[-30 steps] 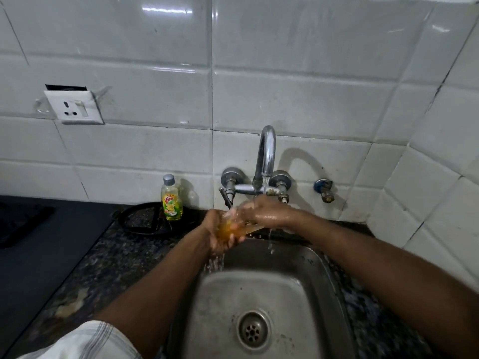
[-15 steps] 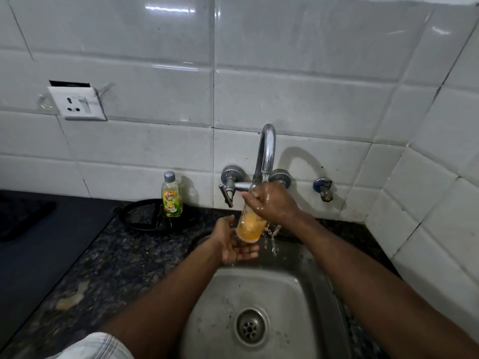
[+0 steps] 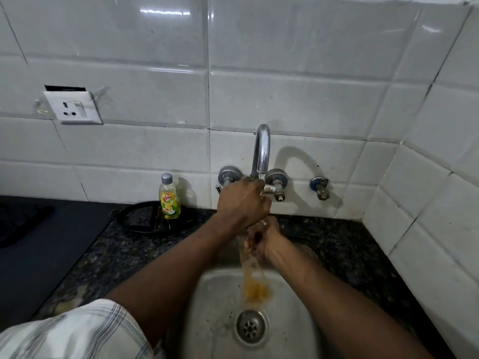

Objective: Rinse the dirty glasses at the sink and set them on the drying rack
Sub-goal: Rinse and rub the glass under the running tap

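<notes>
My right hand (image 3: 265, 238) grips a clear glass (image 3: 250, 263) over the steel sink (image 3: 207, 301). The glass is tipped mouth-down and blurred. Orange-tinted water runs out of it onto the basin just above the drain (image 3: 251, 327). My left hand (image 3: 242, 202) is raised above the right one, its fingers closed around the left handle of the wall tap (image 3: 263, 151). That handle is hidden under the hand. A thin stream of water leaves the spout. No drying rack shows in this view.
A yellow dish-soap bottle (image 3: 169, 199) stands on a black round stand (image 3: 141, 220) left of the tap. A dark mat (image 3: 39, 244) covers the counter's left side. Speckled granite (image 3: 339, 244) surrounds the sink. A spare valve (image 3: 320, 187) and a wall socket (image 3: 72, 107) are on the tiles.
My left hand rose from under the glass to the tap handle. My right hand dropped and tipped the glass over, and the orange water now pours into the sink.
</notes>
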